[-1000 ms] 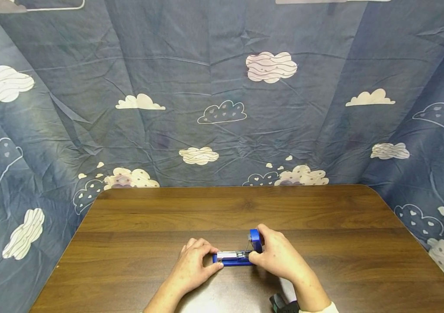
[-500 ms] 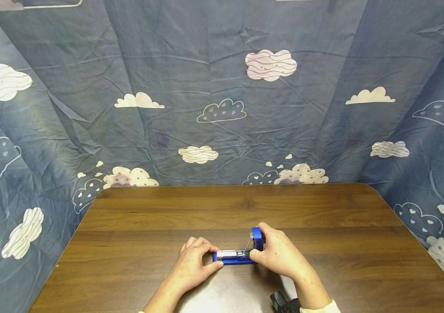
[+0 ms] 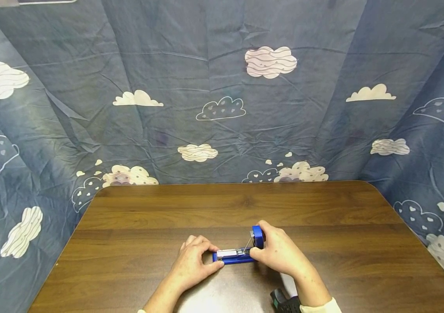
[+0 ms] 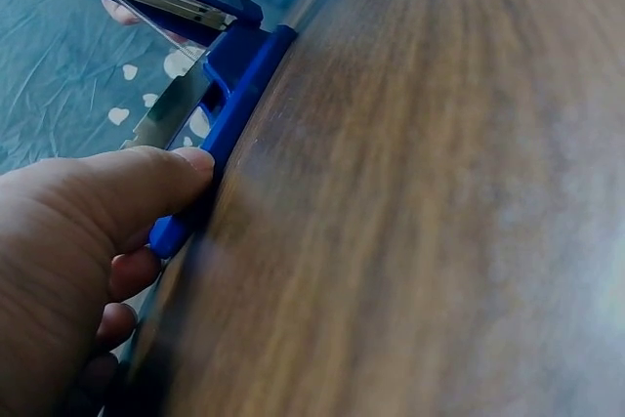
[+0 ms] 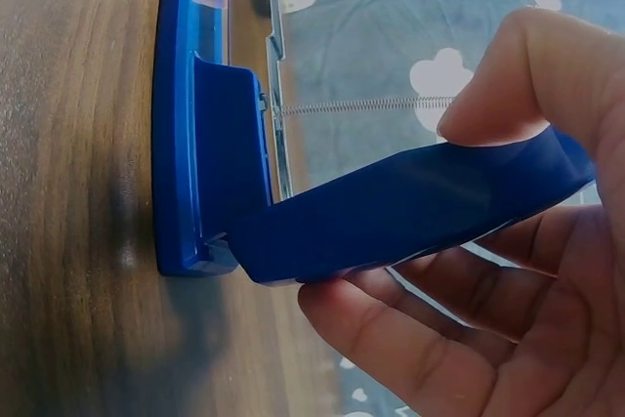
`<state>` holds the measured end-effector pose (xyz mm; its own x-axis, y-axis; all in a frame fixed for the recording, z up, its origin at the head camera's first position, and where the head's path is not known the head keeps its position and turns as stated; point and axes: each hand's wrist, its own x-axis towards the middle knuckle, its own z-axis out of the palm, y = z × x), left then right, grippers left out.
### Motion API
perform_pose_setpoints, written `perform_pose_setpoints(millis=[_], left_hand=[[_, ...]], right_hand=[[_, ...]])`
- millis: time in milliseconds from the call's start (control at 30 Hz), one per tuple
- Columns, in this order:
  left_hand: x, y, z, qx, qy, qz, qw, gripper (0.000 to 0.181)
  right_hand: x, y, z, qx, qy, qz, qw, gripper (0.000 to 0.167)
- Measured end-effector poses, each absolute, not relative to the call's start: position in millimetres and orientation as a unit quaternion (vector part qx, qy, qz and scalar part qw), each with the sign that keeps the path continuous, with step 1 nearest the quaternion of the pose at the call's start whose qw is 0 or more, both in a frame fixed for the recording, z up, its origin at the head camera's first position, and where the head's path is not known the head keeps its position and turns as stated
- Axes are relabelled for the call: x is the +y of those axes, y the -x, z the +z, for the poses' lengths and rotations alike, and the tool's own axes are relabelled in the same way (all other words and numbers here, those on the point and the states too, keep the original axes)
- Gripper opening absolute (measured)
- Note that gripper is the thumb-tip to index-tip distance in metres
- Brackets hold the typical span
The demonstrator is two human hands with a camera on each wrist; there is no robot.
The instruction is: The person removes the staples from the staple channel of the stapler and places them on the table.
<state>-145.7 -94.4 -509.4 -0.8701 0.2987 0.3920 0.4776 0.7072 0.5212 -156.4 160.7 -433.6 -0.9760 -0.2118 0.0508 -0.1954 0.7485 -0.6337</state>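
Note:
A blue stapler (image 3: pixel 239 259) lies on the wooden table with its top cover (image 5: pixel 410 197) swung up at the hinge on the right end. Its metal staple channel (image 3: pixel 227 253) is exposed, and a thin spring (image 5: pixel 371 104) stretches from the channel to the raised cover. My left hand (image 3: pixel 195 263) pinches the front end of the base between thumb and fingers. With thumb on one side and fingers on the other, my right hand (image 3: pixel 280 252) grips the raised cover. Whether staples lie in the channel is too small to tell.
The brown wood table (image 3: pixel 147 208) spreads around the stapler. A blue curtain with cloud prints (image 3: pixel 222 65) hangs behind and at both sides. Under my right wrist a black strap with a small device (image 3: pixel 284 302) shows at the bottom edge.
The raised cover and my right hand shifted very slightly right early on, then held still. My left hand keeps its place on the base. The head view tilts down a little.

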Motion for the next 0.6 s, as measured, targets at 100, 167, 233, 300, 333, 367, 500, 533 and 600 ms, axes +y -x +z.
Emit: perform_pose_setpoints(millis=[100,167,233,300,333,367,500,533,600], left_hand=[[-94,146,-508,-0.916,0.207,-0.32,0.126,0.028],[-95,146,-508,-0.918,0.203,-0.321,0.114,0.027],[-95,146,-508,-0.919,0.201,-0.322,0.106,0.027],[-95,146,-508,-0.92,0.201,-0.32,0.104,0.027],[-95,146,-508,-0.92,0.201,-0.32,0.104,0.027],[-95,146,-508,-0.92,0.201,-0.32,0.103,0.027],[-95,146,-507,-0.921,0.201,-0.318,0.102,0.027],[-95,146,-507,-0.921,0.201,-0.318,0.102,0.027],[-95,146,-506,-0.921,0.202,-0.317,0.105,0.027]], right_hand=[[162,156,-433,0.934,0.11,-0.339,0.017,0.03],[164,156,-432,0.932,0.111,-0.344,0.02,0.03],[166,156,-432,0.931,0.112,-0.347,0.022,0.03],[167,156,-432,0.929,0.112,-0.351,0.024,0.03],[167,156,-432,0.929,0.113,-0.351,0.024,0.03],[168,156,-432,0.929,0.113,-0.35,0.025,0.03],[170,157,-430,0.93,0.115,-0.347,0.027,0.03],[170,157,-430,0.93,0.115,-0.348,0.028,0.03],[172,156,-429,0.928,0.114,-0.353,0.029,0.03]])
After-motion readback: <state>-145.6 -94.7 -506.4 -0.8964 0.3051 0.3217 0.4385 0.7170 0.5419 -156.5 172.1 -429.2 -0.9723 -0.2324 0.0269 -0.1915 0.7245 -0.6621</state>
